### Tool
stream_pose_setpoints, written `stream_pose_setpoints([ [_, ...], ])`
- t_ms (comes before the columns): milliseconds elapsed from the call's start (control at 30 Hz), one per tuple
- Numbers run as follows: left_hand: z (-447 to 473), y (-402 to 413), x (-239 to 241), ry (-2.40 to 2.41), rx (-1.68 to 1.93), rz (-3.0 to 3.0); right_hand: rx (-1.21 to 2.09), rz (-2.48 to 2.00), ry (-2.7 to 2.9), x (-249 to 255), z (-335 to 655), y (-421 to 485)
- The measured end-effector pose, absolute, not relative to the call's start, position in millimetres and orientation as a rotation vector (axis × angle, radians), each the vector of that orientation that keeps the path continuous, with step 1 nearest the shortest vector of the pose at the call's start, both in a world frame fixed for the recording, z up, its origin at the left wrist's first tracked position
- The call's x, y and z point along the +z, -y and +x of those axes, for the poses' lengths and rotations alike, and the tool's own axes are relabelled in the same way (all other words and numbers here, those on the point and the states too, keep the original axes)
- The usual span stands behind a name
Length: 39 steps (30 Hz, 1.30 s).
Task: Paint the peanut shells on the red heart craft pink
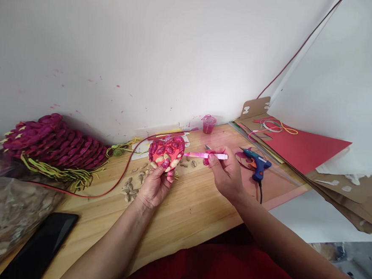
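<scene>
My left hand (156, 182) is closed on the lower edge of a red heart-shaped piece (169, 151) with peanut shells stuck around it. The upper shells are painted dark pink, while several along the bottom are still pale tan. In my right hand (226, 172) is a white paintbrush (218, 156), pinched between thumb and fingers. Its pink-stained tip points left and sits right beside the heart's right edge; whether it touches I cannot tell. Loose unpainted peanuts (130, 190) lie on the wooden table (180, 215) near my left wrist.
A cup of pink paint (209, 125) stands by the wall. Right of my right hand lies a blue glue gun (257, 163) with its cord. Red card (306, 146) rests on cardboard. Leftward are a stack of painted hearts (58, 143), a red cable (119, 179), a phone (40, 248) and a bag of peanuts (5, 220).
</scene>
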<state>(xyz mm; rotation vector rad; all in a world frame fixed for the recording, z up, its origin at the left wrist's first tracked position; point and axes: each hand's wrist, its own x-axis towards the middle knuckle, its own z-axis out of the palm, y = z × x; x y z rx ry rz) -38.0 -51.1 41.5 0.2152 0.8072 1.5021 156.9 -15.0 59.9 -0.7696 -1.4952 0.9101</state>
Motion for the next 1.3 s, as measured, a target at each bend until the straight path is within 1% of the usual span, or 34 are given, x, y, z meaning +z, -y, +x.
stream_pose_setpoints([
  [300, -36.0, 49.8, 40.5, -0.875, 1.557, 0.234, 0.802, -0.806, 1.597, 56.9, 157.4, 18.0],
  [500, -30.3, 51.7, 37.0, -0.989, 1.7, 0.415, 0.429, -0.802, 1.805, 61.7, 155.6, 22.3],
  [600, -29.1, 52.2, 36.9, -0.998, 1.736, 0.446, 0.314, -0.75, 1.88, 58.6, 154.4, 21.4],
  [900, -31.3, 51.4, 41.0, -1.034, 1.622, 0.275, 0.297, -0.76, 1.902, 56.9, 157.4, 17.9],
  [1000, -32.0, 50.8, 41.0, -1.035, 1.613, 0.255, 0.28, -0.695, 1.954, 54.9, 156.9, 17.0],
  [1133, -32.7, 50.3, 39.4, -1.026, 1.617, 0.224, 0.23, -0.713, 1.936, 54.7, 158.1, 15.4],
  [1300, -31.5, 51.1, 37.7, -1.037, 1.624, 0.257, 0.258, -0.665, 1.942, 54.3, 154.8, 16.6],
])
